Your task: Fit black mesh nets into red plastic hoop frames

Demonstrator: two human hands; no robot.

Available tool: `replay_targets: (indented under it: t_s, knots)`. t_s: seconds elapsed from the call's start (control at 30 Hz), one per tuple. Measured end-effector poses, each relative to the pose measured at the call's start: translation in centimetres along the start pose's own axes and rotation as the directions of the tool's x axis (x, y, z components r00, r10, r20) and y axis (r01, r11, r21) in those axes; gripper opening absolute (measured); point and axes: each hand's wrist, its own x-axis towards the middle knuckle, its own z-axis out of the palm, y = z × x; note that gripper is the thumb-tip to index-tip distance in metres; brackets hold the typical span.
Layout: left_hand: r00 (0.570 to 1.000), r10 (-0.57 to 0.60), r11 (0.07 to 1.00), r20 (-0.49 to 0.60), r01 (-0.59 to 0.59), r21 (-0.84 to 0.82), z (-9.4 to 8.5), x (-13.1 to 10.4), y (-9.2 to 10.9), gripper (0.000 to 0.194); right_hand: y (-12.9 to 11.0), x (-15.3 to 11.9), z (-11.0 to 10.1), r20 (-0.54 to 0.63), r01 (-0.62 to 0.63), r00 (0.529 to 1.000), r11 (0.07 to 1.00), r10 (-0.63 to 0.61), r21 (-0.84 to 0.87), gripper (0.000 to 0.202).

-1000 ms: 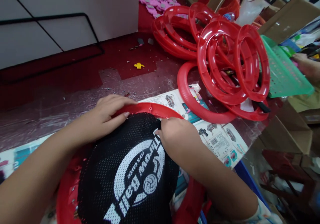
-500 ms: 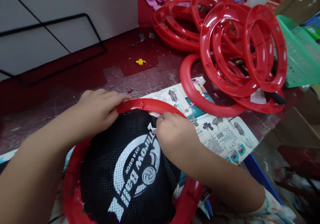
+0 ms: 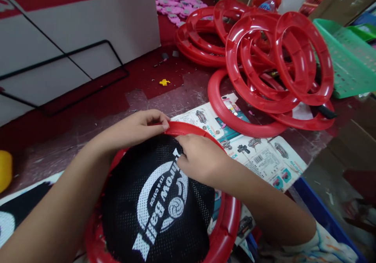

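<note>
A red plastic ring [image 3: 229,220] lies in front of me with a round black mesh net [image 3: 123,204] inside it. The net carries white "Throw Ball" lettering, and a gap shows between it and the ring on the right. At the far rim, my left hand [image 3: 142,125] pinches the ring between thumb and fingers. My right hand [image 3: 202,157] is closed on the net's upper right edge, close to the ring's inner side; its fingertips are partly hidden.
More red rings [image 3: 232,94] are heaped at the back right beside a green basket [image 3: 349,67]. Printed card [image 3: 264,161] lies under the work. A white box [image 3: 117,28] with a black wire frame [image 3: 88,47] stands back left. Pink pieces [image 3: 179,6] lie behind.
My left hand has gone from lying flat over the rim to pinching it, farther right. My right hand has shifted slightly left along the net's edge. The view has tilted up a little.
</note>
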Motion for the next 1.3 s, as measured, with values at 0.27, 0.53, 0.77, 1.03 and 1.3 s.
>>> replay_targets:
  t_s: [0.27,0.53,0.77,1.03,1.3]
  knots:
    - [0.997,0.072,0.995,0.033,-0.074,0.064,-0.4,0.5,-1.7,0.022,1.1,0.8,0.3,-0.184,0.028,0.982,0.952,0.03,0.306,0.013]
    - [1.0,-0.003,1.0,-0.003,0.003,0.002,-0.4,0.6,-1.0,0.021,1.3,0.8,0.0,-0.248,0.037,0.967,0.932,0.058,0.362,0.022]
    - [0.999,0.041,0.998,-0.031,-0.042,-0.036,0.1,0.3,-1.1,0.02,1.4,0.9,-0.2,-0.256,0.03,0.966,0.963,0.042,0.269,0.021]
    - [0.993,0.082,0.994,-0.09,-0.075,0.076,0.7,0.5,-1.6,0.025,1.9,1.7,0.2,-0.176,0.121,0.976,0.991,-0.129,-0.059,0.036]
    - [0.987,0.106,0.985,-0.119,-0.088,0.152,1.0,0.5,-1.3,0.024,1.9,1.9,0.5,-0.168,0.084,0.98,0.99,-0.103,-0.117,0.037]
